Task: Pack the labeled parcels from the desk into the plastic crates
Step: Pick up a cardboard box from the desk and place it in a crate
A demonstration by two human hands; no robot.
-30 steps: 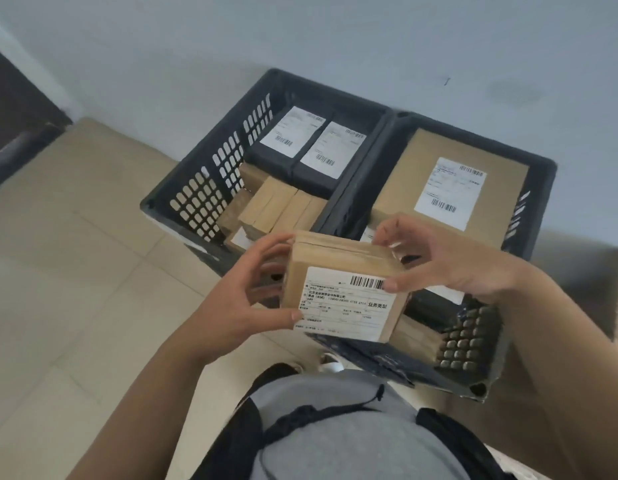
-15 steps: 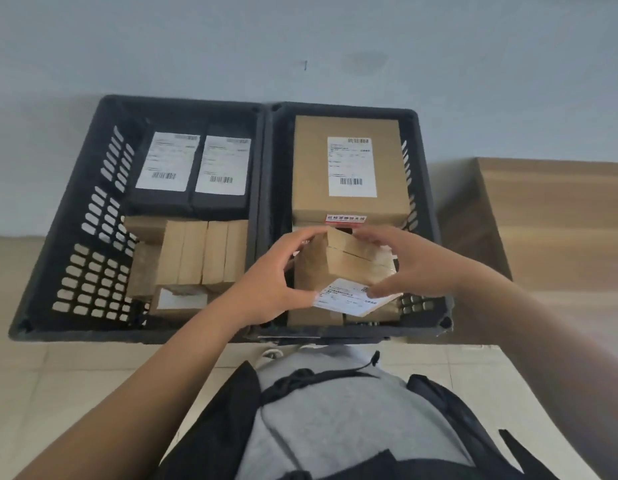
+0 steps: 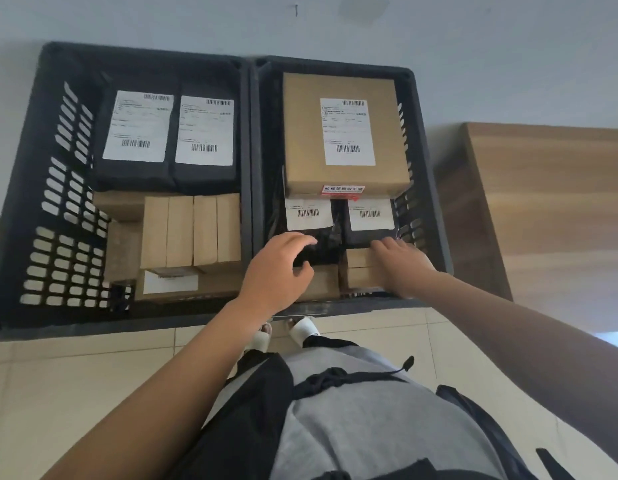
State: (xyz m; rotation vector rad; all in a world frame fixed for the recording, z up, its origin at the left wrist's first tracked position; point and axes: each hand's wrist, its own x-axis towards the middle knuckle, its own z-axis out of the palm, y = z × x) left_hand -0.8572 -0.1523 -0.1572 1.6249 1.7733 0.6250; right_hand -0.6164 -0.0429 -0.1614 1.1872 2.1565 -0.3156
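Note:
Two black plastic crates stand side by side on the floor, the left crate [image 3: 58, 237] and the right crate [image 3: 335, 64]. In the right crate lie a large labeled brown box [image 3: 300, 140] and two black labeled parcels [image 3: 370, 233]. At its near end stands the small brown parcel [image 3: 361, 268] on edge. My right hand [image 3: 404, 268] rests on that parcel's right side with fairly straight fingers. Beside it lies another brown box [image 3: 323, 282]. My left hand [image 3: 280, 271] hovers over that box with loosely curled fingers and holds nothing.
The left crate holds two black labeled parcels [image 3: 169, 133] and several brown boxes [image 3: 190, 230]. A wooden desk [image 3: 560, 202] stands to the right of the crates. A grey wall rises behind them. My feet [image 3: 300, 330] stand on the tiled floor just before the right crate.
Both hands carried the small brown parcel down into the near end of the right crate. My left hand has let go of it and my right hand now rests on it.

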